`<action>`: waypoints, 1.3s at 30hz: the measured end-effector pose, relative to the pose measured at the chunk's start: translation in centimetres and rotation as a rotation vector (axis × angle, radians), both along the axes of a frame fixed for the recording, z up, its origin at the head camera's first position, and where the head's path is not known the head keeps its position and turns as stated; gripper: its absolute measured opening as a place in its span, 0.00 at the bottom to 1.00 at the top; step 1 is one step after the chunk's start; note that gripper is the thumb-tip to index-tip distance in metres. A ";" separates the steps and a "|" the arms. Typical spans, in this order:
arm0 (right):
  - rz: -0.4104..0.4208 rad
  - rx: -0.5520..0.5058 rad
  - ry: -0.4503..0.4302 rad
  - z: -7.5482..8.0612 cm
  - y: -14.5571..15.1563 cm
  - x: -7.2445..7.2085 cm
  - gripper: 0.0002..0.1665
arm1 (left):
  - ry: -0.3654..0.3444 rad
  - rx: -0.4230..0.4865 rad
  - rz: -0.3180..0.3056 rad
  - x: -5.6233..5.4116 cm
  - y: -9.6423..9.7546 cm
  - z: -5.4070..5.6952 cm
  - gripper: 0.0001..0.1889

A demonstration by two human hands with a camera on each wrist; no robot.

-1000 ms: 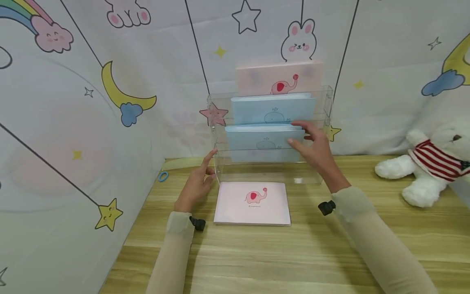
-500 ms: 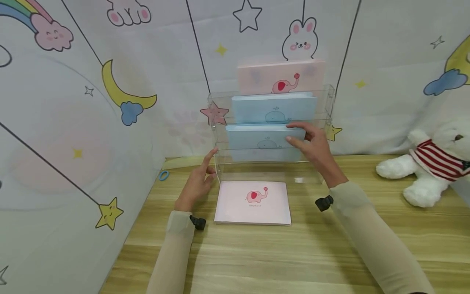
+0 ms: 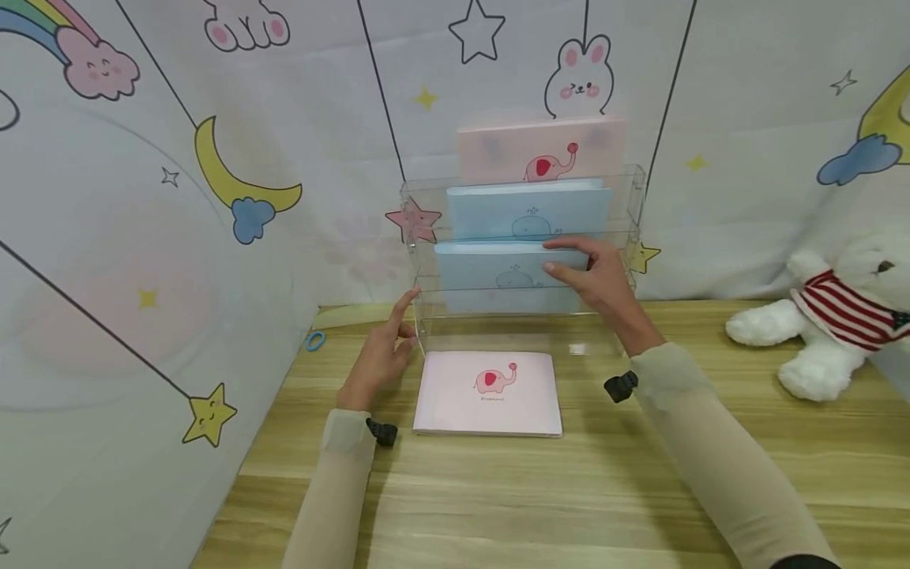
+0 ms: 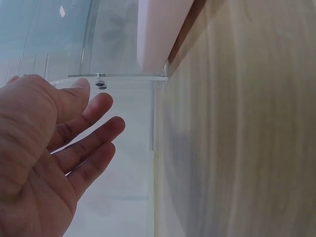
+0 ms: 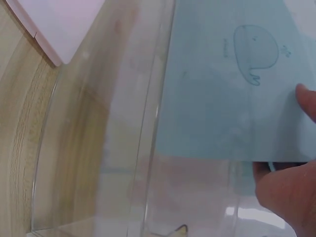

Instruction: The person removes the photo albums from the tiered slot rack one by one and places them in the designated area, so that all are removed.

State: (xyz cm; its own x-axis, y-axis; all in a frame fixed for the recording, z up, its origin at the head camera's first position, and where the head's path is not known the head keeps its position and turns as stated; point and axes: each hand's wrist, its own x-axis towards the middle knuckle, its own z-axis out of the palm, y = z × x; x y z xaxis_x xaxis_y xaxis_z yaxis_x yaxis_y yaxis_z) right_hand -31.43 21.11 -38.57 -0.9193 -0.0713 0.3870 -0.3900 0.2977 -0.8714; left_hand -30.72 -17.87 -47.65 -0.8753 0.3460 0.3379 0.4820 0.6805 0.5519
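Observation:
A clear tiered rack (image 3: 526, 336) stands at the back of the table. In its lower tier leans a blue whale notebook (image 3: 469, 273); my right hand (image 3: 607, 284) pinches it near the upper right corner, thumb on the cover and fingers behind. The right wrist view shows that thumb (image 5: 307, 101) over the blue cover. My left hand (image 3: 380, 356) is at the rack's left side, its forefinger extended along the side edge. The other fingers (image 4: 94, 160) are loosely bent and hold nothing. Flat before the rack lies a pink elephant notebook (image 3: 490, 415).
Behind the gripped notebook, a second blue whale notebook (image 3: 490, 209) and a pink elephant notebook (image 3: 490, 154) stand in higher tiers. A white plush bear (image 3: 817, 379) in a striped shirt sits at the right. A blue ring (image 3: 315, 341) lies by the left wall.
My right hand has slid a little to the left along the top of the lower blue notebook. My left hand, the rack and the notebooks look unmoved.

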 end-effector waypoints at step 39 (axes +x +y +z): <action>-0.235 -0.074 0.088 -0.5 -1.4 -0.9 0.11 | 0.007 -0.010 0.008 0.0 -0.1 0.1 0.51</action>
